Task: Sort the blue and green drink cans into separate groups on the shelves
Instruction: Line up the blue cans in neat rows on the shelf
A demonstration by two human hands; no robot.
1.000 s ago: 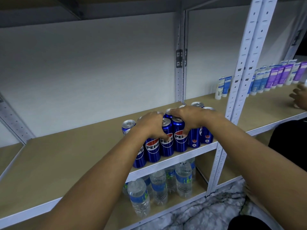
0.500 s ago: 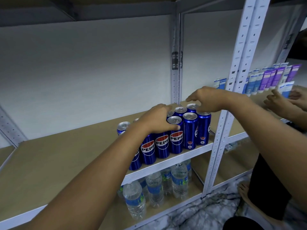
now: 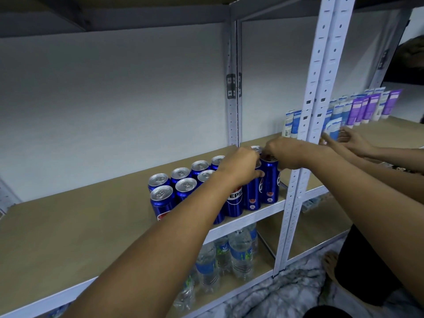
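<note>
- A tan shelf board [image 3: 75, 228] with a white metal front rail is carried by perforated white uprights [image 3: 319, 92].
- A cluster of blue Pepsi cans [image 3: 183, 187] stands upright in rows at the right end of this board, close to the front rail.
- On the adjoining shelf board [image 3: 390, 131] to the right stands a row of upright tubes, white-and-blue ones [image 3: 291, 122] beside purple ones [image 3: 369, 109].
- On the lower shelf [image 3: 266, 255], clear water bottles [image 3: 241, 253] with blue labels stand together under the cans.
- A marbled grey floor [image 3: 275, 297] shows below.
</note>
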